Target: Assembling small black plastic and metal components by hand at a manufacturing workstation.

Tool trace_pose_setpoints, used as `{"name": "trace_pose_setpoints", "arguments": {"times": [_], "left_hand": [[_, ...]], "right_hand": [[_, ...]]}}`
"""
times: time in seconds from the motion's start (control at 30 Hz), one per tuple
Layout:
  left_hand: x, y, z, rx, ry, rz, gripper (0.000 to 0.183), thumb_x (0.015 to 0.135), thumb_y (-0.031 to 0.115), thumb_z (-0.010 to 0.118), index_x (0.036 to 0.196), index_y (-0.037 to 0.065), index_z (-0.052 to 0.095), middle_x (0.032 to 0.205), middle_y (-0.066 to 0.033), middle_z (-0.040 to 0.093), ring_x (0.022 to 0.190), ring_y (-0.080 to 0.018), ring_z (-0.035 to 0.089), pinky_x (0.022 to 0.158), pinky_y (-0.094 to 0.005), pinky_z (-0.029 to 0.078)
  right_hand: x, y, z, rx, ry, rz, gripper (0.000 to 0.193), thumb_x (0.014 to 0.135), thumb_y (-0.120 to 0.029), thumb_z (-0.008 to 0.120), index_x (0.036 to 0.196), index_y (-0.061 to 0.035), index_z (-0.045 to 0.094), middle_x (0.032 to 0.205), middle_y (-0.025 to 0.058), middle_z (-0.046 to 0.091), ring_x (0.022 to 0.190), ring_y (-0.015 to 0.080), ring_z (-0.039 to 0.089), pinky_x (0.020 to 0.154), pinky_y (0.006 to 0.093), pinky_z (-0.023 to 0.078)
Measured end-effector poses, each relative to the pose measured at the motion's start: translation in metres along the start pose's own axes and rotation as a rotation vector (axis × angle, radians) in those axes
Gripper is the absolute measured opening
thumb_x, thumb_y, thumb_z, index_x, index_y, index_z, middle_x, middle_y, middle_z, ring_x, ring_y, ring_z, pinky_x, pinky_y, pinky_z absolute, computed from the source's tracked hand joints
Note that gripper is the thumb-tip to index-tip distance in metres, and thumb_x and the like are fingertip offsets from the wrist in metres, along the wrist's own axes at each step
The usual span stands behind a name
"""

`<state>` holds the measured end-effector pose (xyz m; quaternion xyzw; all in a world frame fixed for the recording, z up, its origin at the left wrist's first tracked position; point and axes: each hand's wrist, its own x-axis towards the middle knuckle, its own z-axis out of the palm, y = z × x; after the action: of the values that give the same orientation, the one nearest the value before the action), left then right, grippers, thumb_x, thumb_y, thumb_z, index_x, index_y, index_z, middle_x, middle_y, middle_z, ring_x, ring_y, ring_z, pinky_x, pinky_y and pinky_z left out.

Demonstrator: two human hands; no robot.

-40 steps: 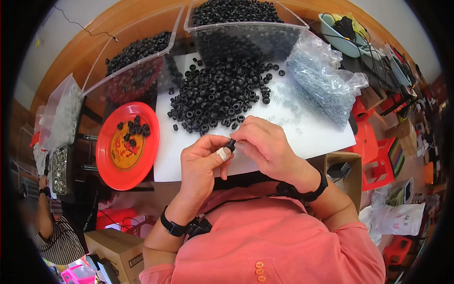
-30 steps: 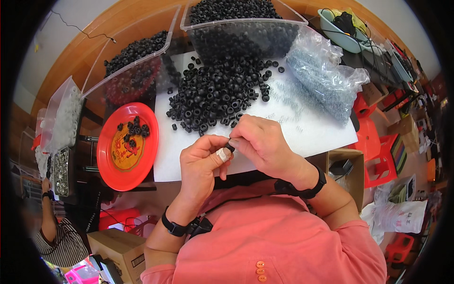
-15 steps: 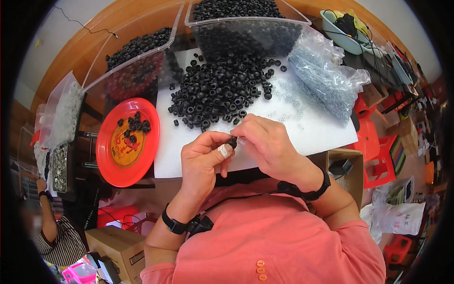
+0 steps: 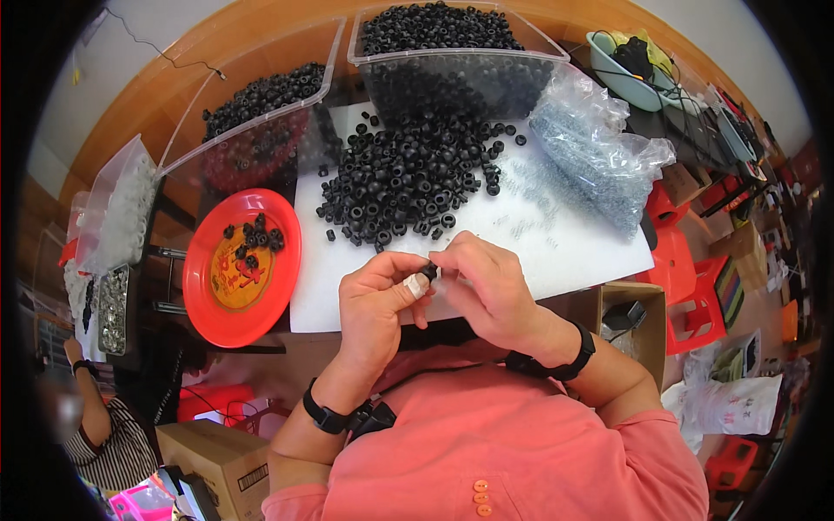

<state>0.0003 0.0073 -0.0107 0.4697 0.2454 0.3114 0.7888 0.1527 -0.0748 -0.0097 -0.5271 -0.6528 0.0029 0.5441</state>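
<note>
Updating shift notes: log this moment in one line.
left hand: holds black part | right hand: at same part | nearby: black-part pile, red plate

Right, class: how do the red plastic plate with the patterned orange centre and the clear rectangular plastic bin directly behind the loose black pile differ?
The red plastic plate is opaque, while the clear rectangular plastic bin is see-through. The plate is shallow with a curved rim; the bin has tall walls. The plate carries a small cluster; the bin holds a great many. Both contain small black parts.
</note>
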Motion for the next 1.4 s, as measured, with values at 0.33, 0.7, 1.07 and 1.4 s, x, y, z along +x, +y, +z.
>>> {"name": "trace_pose_setpoints", "arguments": {"times": [0.33, 0.7, 1.07, 1.4], "left_hand": [[-0.001, 0.009, 0.003, 0.05, -0.047, -0.108, 0.014, 0.096, 0.0, 0.061, 0.106, -0.007, 0.068, 0.088, -0.012, 0.072, 0.068, -0.0163, 0.068, 0.057, -0.0266, 0.055], [-0.005, 0.004, -0.003, 0.102, -0.068, -0.048, 0.013, 0.096, 0.002, 0.061, 0.102, -0.007, 0.068, 0.08, -0.0106, 0.07, 0.058, -0.0121, 0.062, 0.047, -0.0216, 0.043], [-0.013, 0.015, 0.002, 0.398, -0.038, -0.101, 0.012, 0.094, 0.001, 0.064, 0.103, -0.003, 0.07, 0.081, -0.0087, 0.069, 0.061, -0.0118, 0.06, 0.05, -0.0229, 0.043], [0.001, 0.007, -0.004, 1.062, -0.253, 0.669, 0.028, 0.078, -0.01, 0.064, 0.103, 0.002, 0.069, 0.096, -0.0075, 0.064, 0.095, -0.028, 0.053, 0.081, -0.0375, 0.046]], "right_hand": [[-0.005, 0.0, 0.014, -0.276, 0.107, -0.031, 0.029, 0.066, -0.001, 0.071, 0.089, -0.0037, 0.055, 0.076, 0.0114, 0.053, 0.061, 0.0304, 0.056, 0.053, 0.0413, 0.044], [-0.005, -0.002, 0.019, -0.125, 0.07, 0.006, 0.028, 0.069, -0.001, 0.071, 0.088, -0.0042, 0.051, 0.071, 0.0115, 0.054, 0.054, 0.0313, 0.058, 0.048, 0.0412, 0.045], [-0.002, -0.011, 0.005, -0.215, -0.098, 0.07, 0.024, 0.072, -0.006, 0.071, 0.083, -0.0042, 0.05, 0.068, 0.0129, 0.058, 0.054, 0.0336, 0.061, 0.047, 0.0425, 0.047], [0.034, -0.008, -0.015, -0.433, -0.643, 0.323, 0.019, 0.076, -0.017, 0.075, 0.08, -0.0011, 0.065, 0.073, 0.0186, 0.068, 0.072, 0.0396, 0.067, 0.064, 0.048, 0.051]]}}
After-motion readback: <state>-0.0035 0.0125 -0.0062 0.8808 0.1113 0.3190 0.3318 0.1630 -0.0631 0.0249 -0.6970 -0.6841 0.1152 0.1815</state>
